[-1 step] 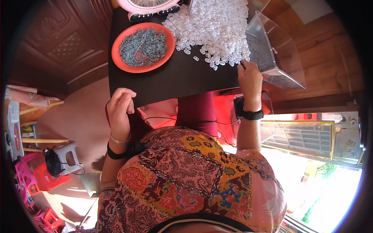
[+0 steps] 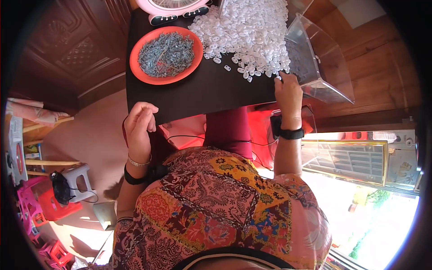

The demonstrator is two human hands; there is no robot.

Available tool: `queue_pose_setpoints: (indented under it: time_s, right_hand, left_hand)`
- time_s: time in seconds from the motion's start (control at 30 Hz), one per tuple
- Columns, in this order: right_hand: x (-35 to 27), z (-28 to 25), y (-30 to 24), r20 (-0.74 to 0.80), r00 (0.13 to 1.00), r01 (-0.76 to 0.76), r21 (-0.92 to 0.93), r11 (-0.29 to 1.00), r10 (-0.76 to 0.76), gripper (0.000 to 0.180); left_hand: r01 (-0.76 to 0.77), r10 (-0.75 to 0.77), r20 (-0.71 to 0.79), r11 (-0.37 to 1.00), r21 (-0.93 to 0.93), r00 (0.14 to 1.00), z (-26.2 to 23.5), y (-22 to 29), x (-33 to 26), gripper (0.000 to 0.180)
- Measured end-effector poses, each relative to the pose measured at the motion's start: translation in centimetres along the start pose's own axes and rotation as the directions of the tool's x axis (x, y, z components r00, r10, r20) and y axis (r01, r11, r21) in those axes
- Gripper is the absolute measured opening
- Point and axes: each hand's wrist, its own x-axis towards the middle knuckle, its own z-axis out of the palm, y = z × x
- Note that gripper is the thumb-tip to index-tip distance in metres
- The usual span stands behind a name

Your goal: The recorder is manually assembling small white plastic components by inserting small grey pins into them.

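Observation:
A heap of small white oval plastic pieces with two holes (image 2: 252, 33) covers the far right of the dark table. At its near right edge is my right hand (image 2: 289, 92), thumb and forefinger pinched on one white plastic piece (image 2: 279, 78). My left hand (image 2: 140, 122) hovers by the table's near left edge, its fingers curled together; whatever may be inside them is hidden. Between that hand and the far edge sits an orange plate (image 2: 135, 67) piled with small grey metal screws (image 2: 166, 54).
A clear plastic box (image 2: 321, 67) stands on its side along the table's right edge. The pink base of a fan (image 2: 173, 10) rests behind the plate. Below the table a black cable (image 2: 189, 136) runs past red plastic. A grey stool (image 2: 81, 182) stands on the floor at left.
My right hand has shifted very slightly at the heap's edge, and a white piece now shows at its fingertips. My left hand stays where it was.

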Motion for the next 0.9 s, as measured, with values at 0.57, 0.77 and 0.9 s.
queue_pose_setpoints:
  time_s: [0.57, 0.77, 0.9]
  right_hand:
    - [-1.3, 0.4, -2.8, 0.011, 1.0, 0.007, -0.03, 1.0, -0.006, 0.018]
    - [-1.1, 0.1, -4.4, -0.024, 0.999, -0.033, 0.11, 0.993, 0.036, 0.021]
    - [-0.5, 0.5, -9.3, -0.009, 0.999, 0.052, 0.319, 0.946, -0.052, 0.02]
  left_hand:
    - [0.054, -0.06, 0.1, 0.997, 0.059, 0.993, -1.7, 0.1, -0.9, 0.018]
    - [0.075, -0.078, 0.098, 0.997, 0.03, 0.992, -2.4, 0.0, -0.9, 0.019]
    - [0.105, -0.106, 0.092, 0.994, 0.015, 0.99, -2.6, -0.2, -0.9, 0.019]
